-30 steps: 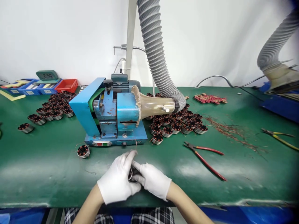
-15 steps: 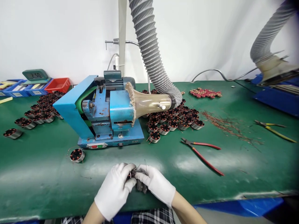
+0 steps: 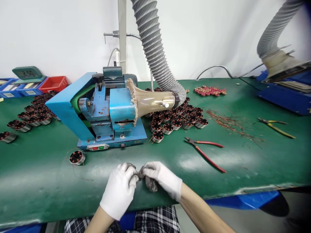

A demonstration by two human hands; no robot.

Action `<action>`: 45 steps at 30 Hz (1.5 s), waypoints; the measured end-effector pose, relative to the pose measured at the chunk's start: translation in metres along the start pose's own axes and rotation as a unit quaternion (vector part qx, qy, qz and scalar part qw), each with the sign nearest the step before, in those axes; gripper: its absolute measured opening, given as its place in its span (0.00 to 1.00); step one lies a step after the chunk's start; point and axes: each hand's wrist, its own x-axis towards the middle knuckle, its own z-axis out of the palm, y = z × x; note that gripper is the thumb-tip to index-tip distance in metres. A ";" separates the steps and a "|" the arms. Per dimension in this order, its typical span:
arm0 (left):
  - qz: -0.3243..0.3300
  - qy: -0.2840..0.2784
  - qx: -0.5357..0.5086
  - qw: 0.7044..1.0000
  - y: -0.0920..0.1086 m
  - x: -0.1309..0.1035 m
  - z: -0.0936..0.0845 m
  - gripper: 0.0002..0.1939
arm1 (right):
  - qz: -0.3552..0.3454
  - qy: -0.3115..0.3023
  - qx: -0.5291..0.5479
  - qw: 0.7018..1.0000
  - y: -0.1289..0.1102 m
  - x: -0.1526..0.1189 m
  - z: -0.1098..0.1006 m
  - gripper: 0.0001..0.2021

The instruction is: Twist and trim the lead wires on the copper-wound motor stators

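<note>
White gloves with darkened fingertips cover both hands, which meet over the green mat near its front edge. My left hand point(image 3: 121, 187) is curled round something dark, mostly hidden by its fingers. Touching or nearly touching it, my right hand point(image 3: 161, 178) has its fingers pinched together; what lies between them is too small to make out. A single wound motor core point(image 3: 77, 157) with loose thin wires rests on the mat, up and left of my left hand. Red-handled cutters point(image 3: 206, 155) lie open to the right of my right hand.
A blue belt machine point(image 3: 122, 106) with a grey extraction hose point(image 3: 155, 45) stands behind the hands. Wound cores point(image 3: 176, 124) cluster on both sides of it. Wire scraps point(image 3: 228, 124), yellow-handled pliers point(image 3: 277, 127), pink parts point(image 3: 210, 91) and a red bin point(image 3: 53, 84) lie farther off.
The view has shifted slightly. My right hand has drawn a little away from my left hand, and the reddish part that showed at my left fingers is now hidden.
</note>
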 end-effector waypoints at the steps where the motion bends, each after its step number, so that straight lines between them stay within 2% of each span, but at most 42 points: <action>1: 0.004 0.001 0.004 1.000 0.001 0.000 0.000 0.09 | -0.006 0.026 0.008 1.000 0.001 -0.001 -0.006 0.19; 5: 0.014 0.002 0.028 1.000 0.001 0.001 0.001 0.09 | -0.070 0.181 0.006 0.981 0.003 -0.010 -0.018 0.16; 7: 0.018 0.006 0.038 0.999 0.000 0.002 0.002 0.09 | -0.158 0.221 -0.099 0.957 0.004 -0.017 -0.012 0.11; 8: 0.020 0.010 0.043 0.999 -0.001 0.002 0.003 0.09 | -0.223 0.221 -0.191 0.930 0.004 -0.020 -0.006 0.12; 10: 0.022 0.018 0.051 0.998 -0.002 0.002 0.004 0.09 | -0.352 0.202 -0.383 0.830 0.005 -0.025 0.006 0.16; 11: 0.023 0.021 0.051 0.998 -0.002 0.002 0.004 0.09 | -0.394 0.200 -0.447 0.778 0.005 -0.026 0.012 0.18; 12: 0.024 0.023 0.049 0.998 -0.002 0.002 0.004 0.08 | -0.415 0.213 -0.479 0.744 0.005 -0.027 0.016 0.19; 15: 0.026 0.029 0.035 0.999 -0.003 0.001 0.004 0.08 | -0.439 0.266 -0.507 0.693 0.001 -0.027 0.022 0.21; 17: 0.022 0.035 0.033 0.999 -0.004 0.000 0.005 0.09 | -0.442 0.230 -0.539 0.679 -0.002 -0.026 0.022 0.18; 21: 0.022 0.037 0.040 0.998 -0.005 0.000 0.007 0.10 | -0.382 0.105 -0.603 0.692 0.002 -0.017 0.022 0.09; 24: 0.026 0.040 0.027 0.998 -0.005 -0.001 0.006 0.10 | -0.360 0.093 -0.608 0.701 0.011 -0.009 0.021 0.10; 27: 0.033 0.051 -0.044 0.997 -0.009 -0.002 0.004 0.10 | -0.341 0.115 -0.585 0.727 0.017 -0.006 0.020 0.10; 28: 0.037 0.054 -0.072 0.995 -0.012 -0.002 0.003 0.15 | -0.333 0.124 -0.572 0.739 0.018 -0.005 0.021 0.09; 30: 0.045 0.073 -0.104 0.991 -0.021 -0.002 0.003 0.32 | -0.320 0.138 -0.547 0.761 0.019 -0.003 0.022 0.09; 31: 0.047 0.083 -0.105 0.990 -0.026 -0.001 0.004 0.36 | -0.316 0.142 -0.535 0.770 0.020 -0.002 0.022 0.09; 32: 0.050 0.091 -0.101 0.990 -0.030 0.000 0.005 0.36 | -0.314 0.143 -0.526 0.777 0.020 -0.002 0.023 0.09; 35: 0.055 0.109 -0.092 0.988 -0.039 0.000 0.011 0.25 | -0.315 0.141 -0.513 0.786 0.018 -0.006 0.023 0.12; 39: 0.023 0.119 -0.191 0.974 -0.026 -0.008 0.014 0.28 | -0.356 0.152 -0.478 0.788 0.000 -0.023 0.024 0.15; 42: -0.014 0.146 -0.301 0.942 -0.005 -0.017 0.002 0.23 | -0.363 0.174 -0.399 0.824 -0.019 -0.036 0.027 0.11; 43: 0.000 0.161 -0.324 0.932 0.001 -0.020 -0.004 0.18 | -0.350 0.176 -0.377 0.839 -0.026 -0.040 0.027 0.10; 45: 0.069 0.194 -0.328 0.922 0.008 -0.026 -0.016 0.09 | -0.309 0.167 -0.348 0.869 -0.037 -0.044 0.028 0.08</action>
